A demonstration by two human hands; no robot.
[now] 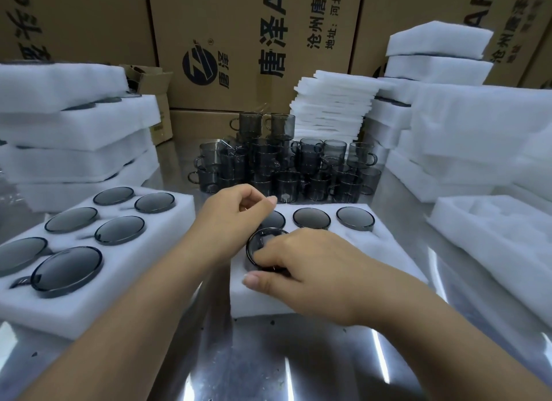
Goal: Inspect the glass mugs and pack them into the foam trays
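Observation:
A white foam tray (385,251) lies in front of me with three smoky grey glass mugs set base-up in its far row, such as one mug (311,218). My right hand (304,266) grips a fourth grey mug (263,242) at a front-left pocket of this tray. Just beyond it hovers my left hand (236,212), fingers curled, holding nothing that I can see. A stacked cluster of loose grey mugs (283,167) stands behind the tray.
A filled foam tray (98,284) with several mugs sits at the left. Stacks of foam trays (74,126) rise at the left, more foam (466,126) at the right, foam sheets (331,102) behind. Cardboard boxes (239,42) form the back wall. The table (283,365) is shiny steel.

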